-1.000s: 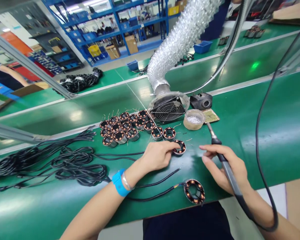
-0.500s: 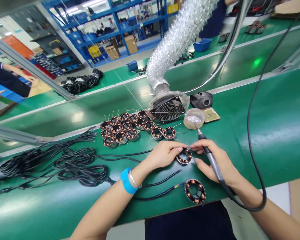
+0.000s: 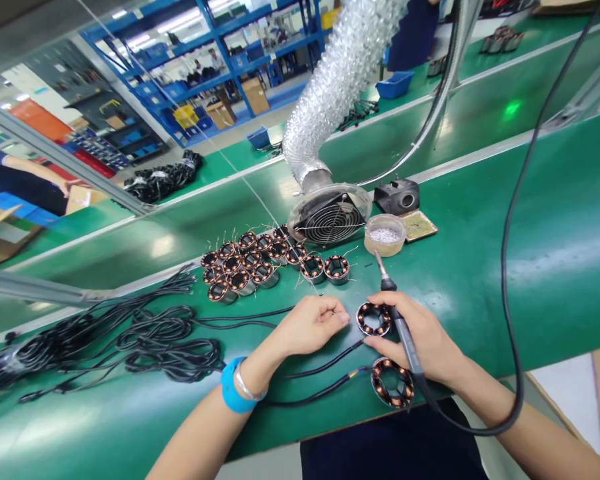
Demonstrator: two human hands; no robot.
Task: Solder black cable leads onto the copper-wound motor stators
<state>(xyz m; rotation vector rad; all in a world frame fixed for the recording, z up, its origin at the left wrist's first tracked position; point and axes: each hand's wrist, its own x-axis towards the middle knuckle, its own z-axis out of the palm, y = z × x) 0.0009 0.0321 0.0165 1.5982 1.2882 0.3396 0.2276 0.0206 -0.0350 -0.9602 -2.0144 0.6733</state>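
Copper-wound ring (image 3: 375,330): round, no long axis, opening up, between the two hands, on or just above the green surface (image 3: 480,280). Right grip (image 3: 425,337) is nearer, lying to the ring's right; thumb and forefinger spread about its rim, soldering iron (image 3: 406,340) held within the same hand. Left grip (image 3: 315,325) just beside, apart; fingertips pressed together, contents cannot be told.

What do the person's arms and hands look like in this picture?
The left hand and right hand are both bare, without gloves. No sleeve shows on either forearm. The left wrist wears a wide, bright blue band with a shiny silver bangle beside it; no band shows on the right wrist.
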